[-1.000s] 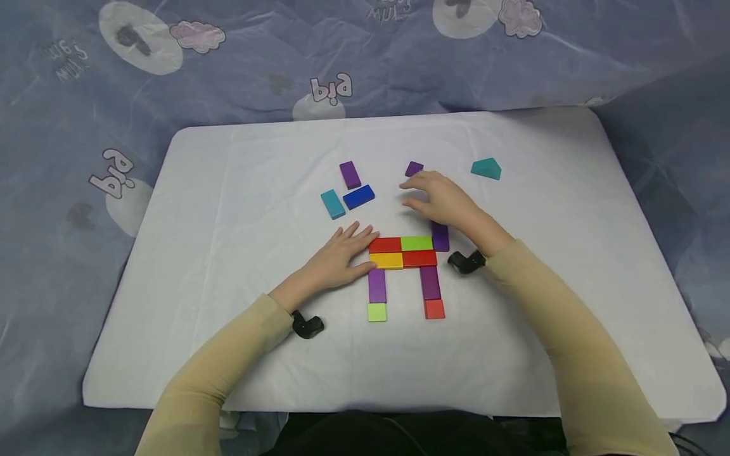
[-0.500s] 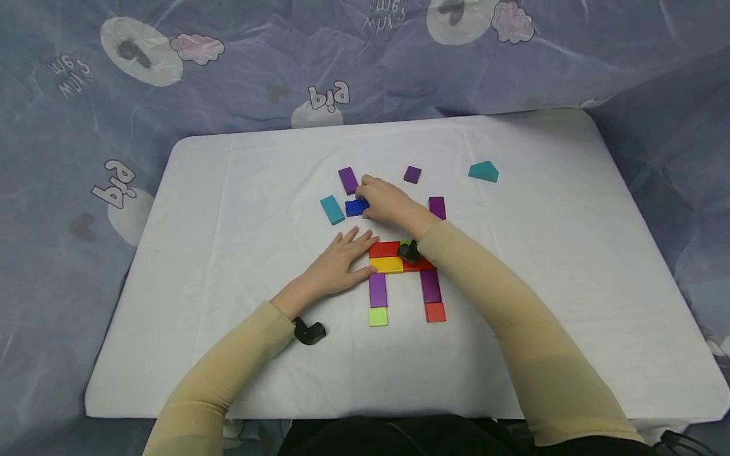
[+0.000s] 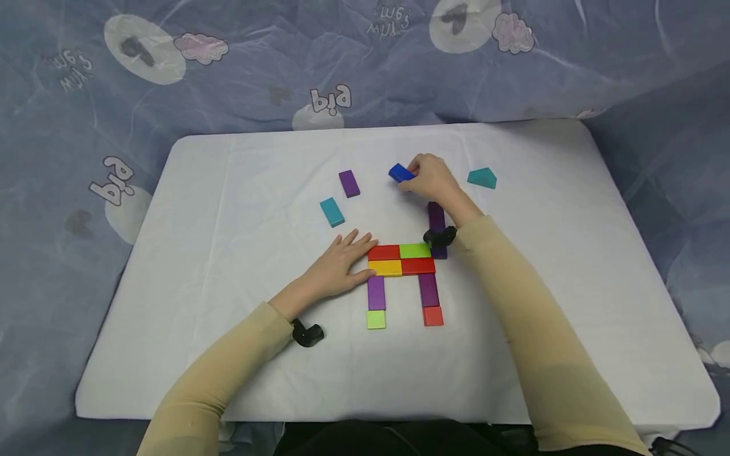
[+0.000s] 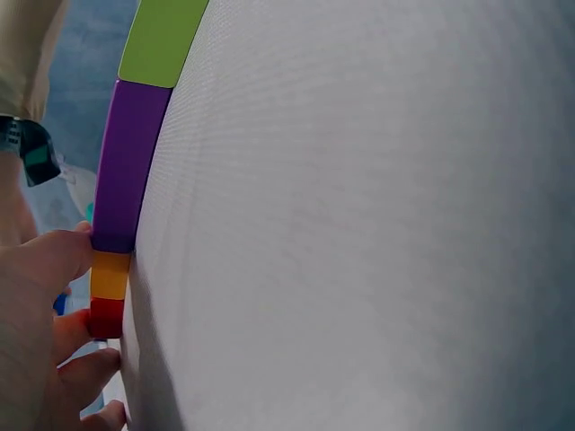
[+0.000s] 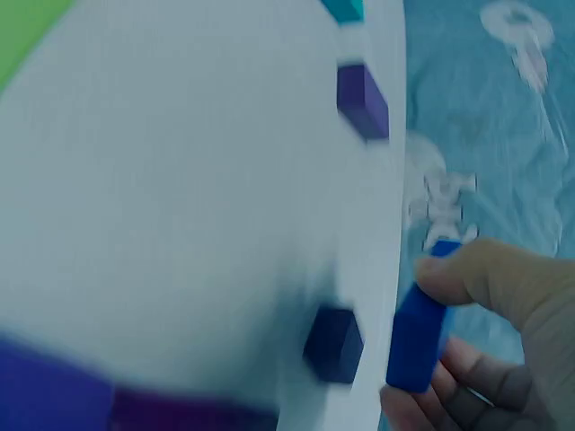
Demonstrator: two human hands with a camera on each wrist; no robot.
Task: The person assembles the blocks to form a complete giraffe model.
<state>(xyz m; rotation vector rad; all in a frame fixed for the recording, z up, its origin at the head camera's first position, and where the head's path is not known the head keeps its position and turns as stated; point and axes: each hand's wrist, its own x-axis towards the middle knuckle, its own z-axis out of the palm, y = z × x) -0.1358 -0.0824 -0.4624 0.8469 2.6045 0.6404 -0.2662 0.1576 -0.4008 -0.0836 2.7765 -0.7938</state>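
Note:
My right hand (image 3: 433, 179) pinches a blue block (image 5: 418, 337) between thumb and fingers, above the far middle of the table. Below that block, in the right wrist view, stands a small dark purple block (image 5: 334, 344); the head view hides it. My left hand (image 3: 336, 266) lies with spread, straight fingers at the left end of a flat block figure. Its thumb and a finger touch the yellow block (image 3: 384, 268) and the red block (image 3: 384, 253). A green block (image 3: 414, 251) and another red block (image 3: 418, 266) complete those two rows.
Two legs, each a purple block (image 3: 376, 292) with a smaller end block, extend toward me. Dark purple blocks (image 3: 436, 215) run away from the right end, partly under my wrist. Loose on the white table (image 3: 256, 209) lie a purple block (image 3: 349, 183), a turquoise block (image 3: 332, 212) and a teal block (image 3: 482, 178).
My right hand went left to the blue block, took hold of it, and carried it back right to over the small purple block. My left hand has stayed put.

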